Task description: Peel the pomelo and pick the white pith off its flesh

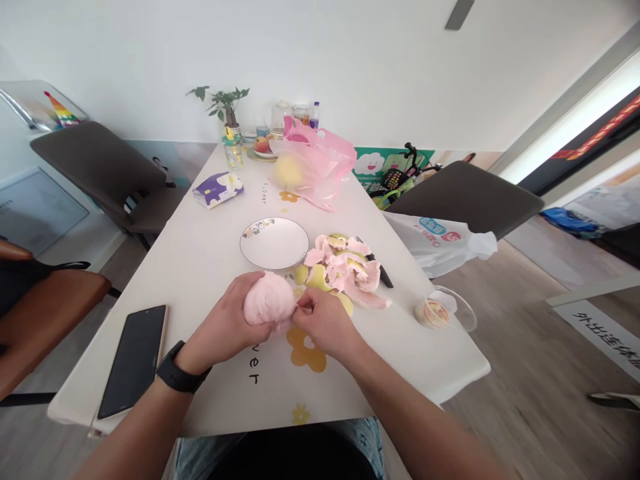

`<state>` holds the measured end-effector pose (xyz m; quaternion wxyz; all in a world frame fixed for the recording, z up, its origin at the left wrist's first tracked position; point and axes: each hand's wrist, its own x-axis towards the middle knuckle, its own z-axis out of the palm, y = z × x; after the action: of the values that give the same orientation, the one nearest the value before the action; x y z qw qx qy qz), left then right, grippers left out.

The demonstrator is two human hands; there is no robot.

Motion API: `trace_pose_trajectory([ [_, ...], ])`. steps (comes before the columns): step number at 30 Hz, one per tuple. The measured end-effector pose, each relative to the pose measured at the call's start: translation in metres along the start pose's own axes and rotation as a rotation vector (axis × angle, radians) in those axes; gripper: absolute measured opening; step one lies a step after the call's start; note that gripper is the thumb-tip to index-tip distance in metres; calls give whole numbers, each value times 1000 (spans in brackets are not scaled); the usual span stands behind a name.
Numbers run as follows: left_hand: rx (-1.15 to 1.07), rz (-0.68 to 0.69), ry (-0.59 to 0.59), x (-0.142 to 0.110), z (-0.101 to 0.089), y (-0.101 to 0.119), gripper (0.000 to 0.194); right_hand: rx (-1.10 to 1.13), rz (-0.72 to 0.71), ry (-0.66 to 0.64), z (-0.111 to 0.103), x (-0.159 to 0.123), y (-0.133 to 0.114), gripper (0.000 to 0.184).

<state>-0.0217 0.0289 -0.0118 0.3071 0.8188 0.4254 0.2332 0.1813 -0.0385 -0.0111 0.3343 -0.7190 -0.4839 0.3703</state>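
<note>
Looking down from my head camera, I see my left hand (220,320) curled firmly around a peeled pink pomelo (269,299), holding it low over the white table (210,267). My right hand (325,323) is closed against the fruit's side, its fingers (305,305) pinching at the pith, though I cannot tell whether they have hold of a strip. Just beside my right hand lies a heap of pomelo peel (340,267), with a black-handled knife (384,275) poking out from under it. A white plate (275,243) sits just past the heap, and my phone (133,361) lies near my left forearm.

If I squeeze too hard, the soft fruit could split. A sudden tear of the pith could jerk it loose, sending it rolling toward the phone or over the table edge. Reaching blindly into the peel could also bring my fingers onto the hidden blade.
</note>
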Motion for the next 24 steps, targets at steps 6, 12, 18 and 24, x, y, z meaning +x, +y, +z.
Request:
trace_pose_trajectory([
  [6, -115, -77, -47, -2, -13, -15, 77, -85, 35, 15, -24, 21, 21, 12],
  [12, -275, -98, -62, -5, -16, -32, 77, -141, -62, 77, -45, 25, 26, 11],
  [18, -316, -119, -51, -6, -14, -29, 77, -434, -240, 262, -61, 43, 28, 27],
  [24, -267, -143, -71, 1, -15, -15, 73, -543, -511, 143, -43, 20, 3, 40],
])
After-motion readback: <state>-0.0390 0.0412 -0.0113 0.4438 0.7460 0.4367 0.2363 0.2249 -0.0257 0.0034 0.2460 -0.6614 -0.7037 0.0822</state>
